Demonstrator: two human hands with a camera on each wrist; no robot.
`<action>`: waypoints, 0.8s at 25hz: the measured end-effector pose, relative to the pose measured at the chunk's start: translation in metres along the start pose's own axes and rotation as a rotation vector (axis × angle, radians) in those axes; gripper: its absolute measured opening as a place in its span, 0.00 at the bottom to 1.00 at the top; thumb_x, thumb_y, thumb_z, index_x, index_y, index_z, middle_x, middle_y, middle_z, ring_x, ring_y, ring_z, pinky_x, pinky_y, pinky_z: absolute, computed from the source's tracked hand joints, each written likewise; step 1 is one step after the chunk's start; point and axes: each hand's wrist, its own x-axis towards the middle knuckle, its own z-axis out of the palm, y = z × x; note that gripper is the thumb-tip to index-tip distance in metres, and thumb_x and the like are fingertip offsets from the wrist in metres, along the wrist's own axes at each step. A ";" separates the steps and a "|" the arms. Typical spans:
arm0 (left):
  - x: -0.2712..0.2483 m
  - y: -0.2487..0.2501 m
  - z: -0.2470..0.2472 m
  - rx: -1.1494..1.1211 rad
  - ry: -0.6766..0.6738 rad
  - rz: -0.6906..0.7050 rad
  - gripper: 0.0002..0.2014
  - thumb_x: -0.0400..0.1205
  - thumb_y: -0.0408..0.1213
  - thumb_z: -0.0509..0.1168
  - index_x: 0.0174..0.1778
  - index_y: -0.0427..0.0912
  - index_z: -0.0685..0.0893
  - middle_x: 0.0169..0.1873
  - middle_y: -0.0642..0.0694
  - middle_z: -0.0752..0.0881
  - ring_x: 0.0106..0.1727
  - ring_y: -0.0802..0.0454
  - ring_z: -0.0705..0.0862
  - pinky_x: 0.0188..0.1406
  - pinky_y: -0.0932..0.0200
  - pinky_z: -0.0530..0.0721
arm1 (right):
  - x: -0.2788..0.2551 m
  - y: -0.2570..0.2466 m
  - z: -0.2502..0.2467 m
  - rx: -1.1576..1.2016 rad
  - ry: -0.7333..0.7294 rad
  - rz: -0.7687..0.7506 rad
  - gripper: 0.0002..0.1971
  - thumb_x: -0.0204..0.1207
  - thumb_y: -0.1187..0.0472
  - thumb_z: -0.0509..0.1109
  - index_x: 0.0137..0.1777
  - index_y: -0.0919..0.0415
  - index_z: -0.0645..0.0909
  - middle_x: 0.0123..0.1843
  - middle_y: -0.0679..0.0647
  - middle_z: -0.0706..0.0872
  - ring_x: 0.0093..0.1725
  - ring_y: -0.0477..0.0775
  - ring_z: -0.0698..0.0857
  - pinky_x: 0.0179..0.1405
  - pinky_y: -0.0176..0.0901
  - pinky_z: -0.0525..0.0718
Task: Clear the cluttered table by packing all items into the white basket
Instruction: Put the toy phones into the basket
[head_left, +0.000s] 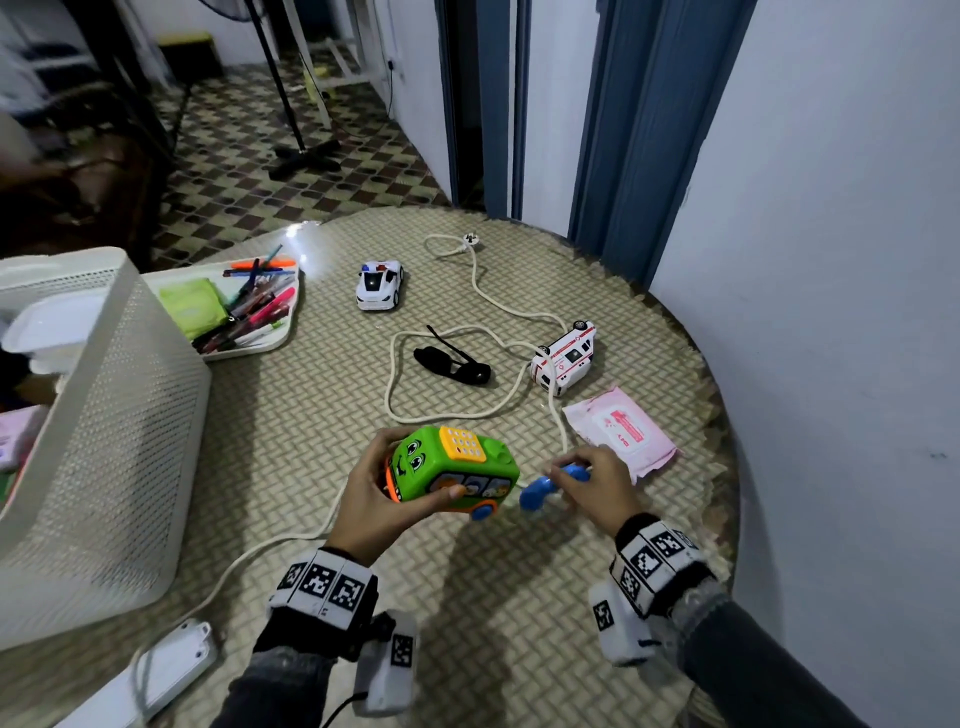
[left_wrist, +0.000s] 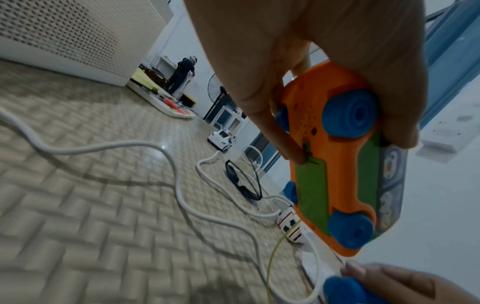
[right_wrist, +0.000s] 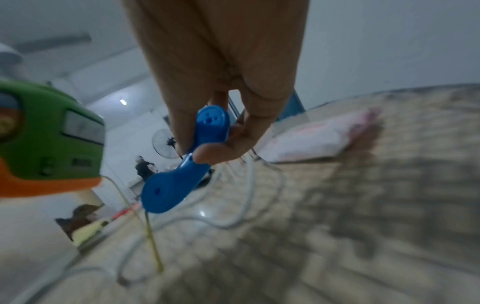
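Left hand (head_left: 371, 506) gripping toy bus phone (head_left: 454, 470), right hand (head_left: 597, 488) pinching blue handset (head_left: 540, 488)

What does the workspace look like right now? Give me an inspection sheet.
Surface: round table with a woven mat.
Job's things: white basket at left, some items already inside; green toy bus phone and blue handset lifted; police car, ambulance on its side, sunglasses, pink wipes pack, pen tray.
Clutter: nothing seen beyond these.
Hands: left hand grips the bus; right hand pinches the handset.
Cables: white power strip cord loops across the table; a thin yellow-green cord hangs from the handset.
Surroundings: tiled floor, fan stand, blue door frame.
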 end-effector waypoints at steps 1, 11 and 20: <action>0.000 0.009 -0.002 0.007 0.011 0.031 0.36 0.54 0.43 0.84 0.57 0.38 0.78 0.50 0.41 0.88 0.53 0.44 0.88 0.47 0.54 0.88 | -0.001 -0.021 -0.001 0.122 0.037 -0.011 0.05 0.72 0.65 0.77 0.41 0.64 0.83 0.43 0.62 0.86 0.33 0.55 0.87 0.34 0.43 0.88; -0.004 0.118 -0.032 0.025 0.127 0.376 0.33 0.56 0.42 0.82 0.55 0.44 0.78 0.49 0.48 0.88 0.49 0.54 0.88 0.47 0.61 0.87 | -0.021 -0.197 0.007 0.508 0.046 -0.266 0.05 0.74 0.65 0.74 0.40 0.60 0.80 0.40 0.58 0.86 0.37 0.47 0.84 0.36 0.40 0.81; -0.002 0.170 -0.067 0.157 0.211 0.552 0.31 0.59 0.44 0.84 0.56 0.50 0.79 0.52 0.48 0.86 0.53 0.49 0.87 0.54 0.49 0.86 | -0.046 -0.266 0.018 0.647 -0.085 -0.489 0.06 0.76 0.65 0.72 0.51 0.60 0.89 0.49 0.55 0.92 0.45 0.48 0.89 0.43 0.39 0.86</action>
